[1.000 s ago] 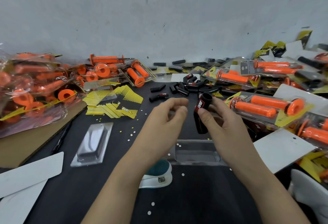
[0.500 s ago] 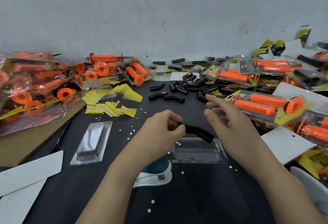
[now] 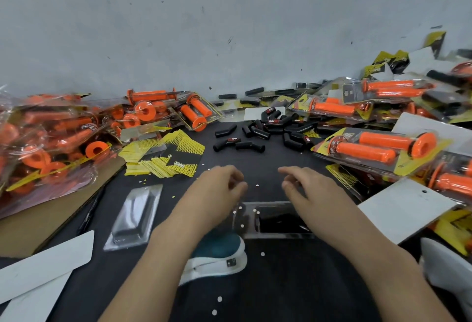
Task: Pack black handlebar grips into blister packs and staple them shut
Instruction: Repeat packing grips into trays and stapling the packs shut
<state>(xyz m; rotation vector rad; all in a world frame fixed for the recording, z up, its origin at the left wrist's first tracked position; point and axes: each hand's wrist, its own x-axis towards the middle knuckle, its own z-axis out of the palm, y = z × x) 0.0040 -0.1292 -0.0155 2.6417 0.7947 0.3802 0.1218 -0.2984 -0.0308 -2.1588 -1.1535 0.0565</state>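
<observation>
Blister pack (image 3: 248,222) holds a black grip (image 3: 279,224) — left hand (image 3: 217,194) and right hand (image 3: 315,194) hover above it, fingers loosely curled, holding nothing

Bare left hand (image 3: 217,191) and right hand (image 3: 310,191), bare forearms (image 3: 158,258).

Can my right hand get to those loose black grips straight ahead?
Probably yes: the right hand hangs open and empty, and only speck-strewn tabletop lies between its fingers and the loose black grips.
</observation>
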